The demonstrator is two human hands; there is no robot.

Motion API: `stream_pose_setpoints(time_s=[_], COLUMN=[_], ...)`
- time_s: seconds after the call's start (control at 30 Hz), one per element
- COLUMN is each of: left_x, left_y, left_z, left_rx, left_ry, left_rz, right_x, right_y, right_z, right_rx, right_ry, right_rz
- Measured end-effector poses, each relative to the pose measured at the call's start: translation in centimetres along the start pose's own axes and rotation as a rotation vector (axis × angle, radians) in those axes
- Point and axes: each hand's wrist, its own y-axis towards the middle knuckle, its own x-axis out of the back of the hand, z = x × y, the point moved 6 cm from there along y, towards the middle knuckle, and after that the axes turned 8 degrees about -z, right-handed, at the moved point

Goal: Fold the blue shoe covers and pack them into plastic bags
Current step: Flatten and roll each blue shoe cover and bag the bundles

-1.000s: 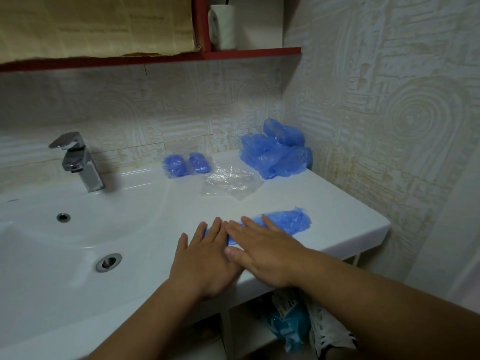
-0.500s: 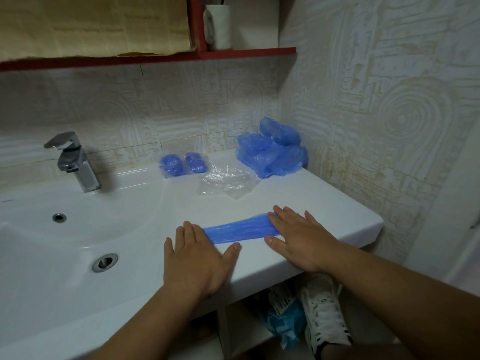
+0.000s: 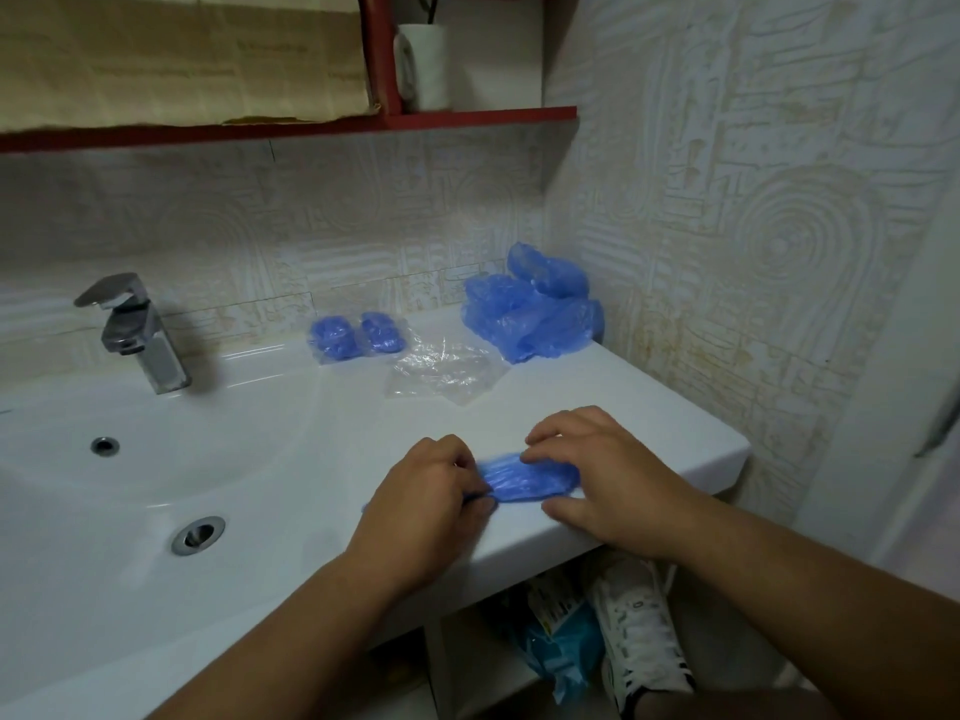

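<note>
A blue shoe cover [image 3: 524, 479] lies bunched on the white sink counter [image 3: 649, 407] near its front edge. My left hand [image 3: 426, 491] pinches its left end with curled fingers. My right hand [image 3: 597, 475] rests over its right end, fingertips pressing the top edge. A loose pile of blue shoe covers [image 3: 535, 309] sits in the back right corner. Two folded covers inside a clear bag [image 3: 356, 335] lie by the back wall. An empty clear plastic bag [image 3: 447, 374] lies between that bag and the pile.
The basin with its drain [image 3: 198, 534] and a chrome faucet [image 3: 135, 330] take up the left side. A red shelf [image 3: 311, 127] hangs above with a white cup [image 3: 423, 65]. Below the counter edge I see a white sneaker [image 3: 639, 631] and a blue packet [image 3: 561, 646].
The shoe cover was stretched flat into a long strip between my spread hands; now both hands have come together and the strip is shortened and bunched between them.
</note>
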Motion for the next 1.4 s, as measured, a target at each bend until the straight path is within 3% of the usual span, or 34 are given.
stream_pose_setpoints(time_s=[0.07, 0.2, 0.3, 0.5, 0.8, 0.87, 0.93, 1.03, 1.1, 1.4], left_x=[-0.2, 0.2, 0.6, 0.6, 0.9, 1.2, 1.1, -0.2, -0.7, -1.3], left_y=[0.0, 0.3, 0.3, 0.3, -0.5, -0.4, 0.0, -0.1, -0.4, -1.7], left_z=[0.4, 2.0, 3.8, 5.0, 5.9, 5.9, 4.2, -0.1, -0.9, -0.7], left_rx=[0.079, 0.308, 0.450, 0.567, 0.495, 0.407, 0.203, -0.076, -0.114, -0.149], left_ry=[-0.042, -0.167, -0.170, -0.026, 0.192, 0.254, 0.181, 0.021, 0.007, 0.052], left_rz=[0.036, 0.113, 0.092, 0.009, -0.035, -0.105, -0.131, 0.107, 0.214, 0.322], right_x=[-0.3, -0.6, -1.0, -2.2, -2.3, -2.3, -2.3, -2.3, -2.2, -1.9], right_y=[0.2, 0.5, 0.8, 1.8, 1.9, 2.0, 2.1, 2.2, 2.2, 2.3], right_z=[-0.4, -2.9, -4.1, -4.0, -2.8, -2.6, -2.4, -2.2, -2.3, -2.4], right_rx=[-0.029, -0.263, -0.366, -0.425, -0.308, -0.303, -0.300, -0.308, -0.317, -0.317], right_ry=[0.035, 0.215, 0.324, 0.135, -0.073, -0.081, -0.088, -0.093, -0.100, -0.146], right_rz=[-0.006, -0.092, -0.113, -0.121, -0.173, -0.174, -0.160, -0.141, -0.140, -0.155])
